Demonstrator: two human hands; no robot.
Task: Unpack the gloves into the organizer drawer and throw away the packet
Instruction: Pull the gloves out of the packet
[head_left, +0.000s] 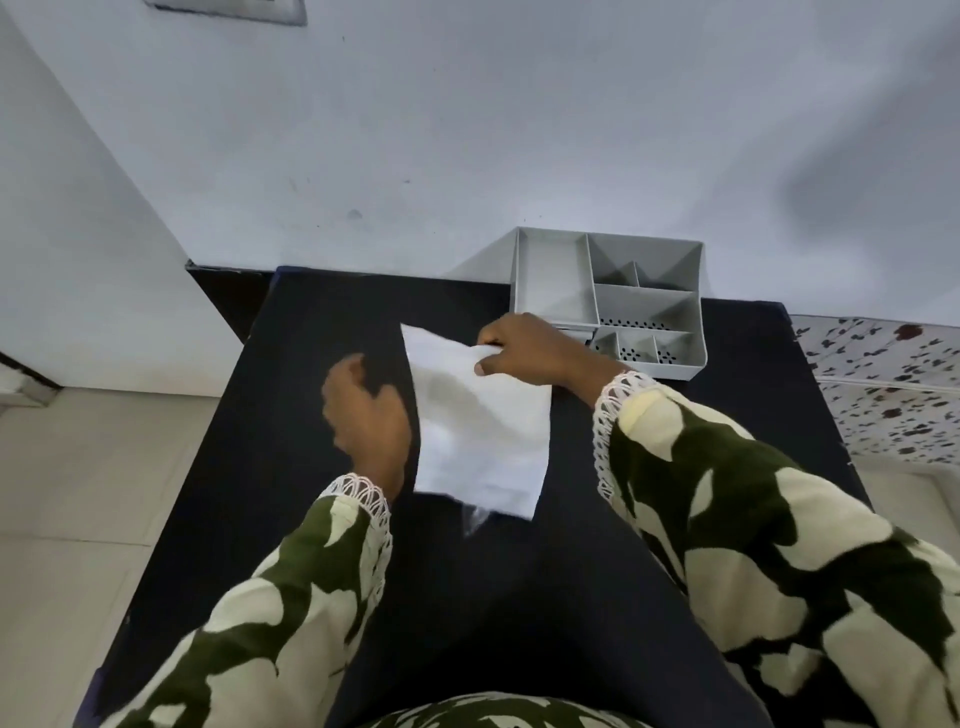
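Head view shows the white packet (480, 436) lying flat on the dark bench (291, 364), just in front of the grey organizer drawer (550, 283). Right hand (530, 351) pinches its far edge between thumb and fingers; left hand (366, 410), blurred, hovers loosely curled beside it, holding nothing. Packet looks light, limp and probably slick, so grip near the edge.

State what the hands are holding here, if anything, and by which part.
The right hand pinches the white packet at its top edge, near the far right corner. The left hand is blurred beside the packet's left edge; no grip is visible.
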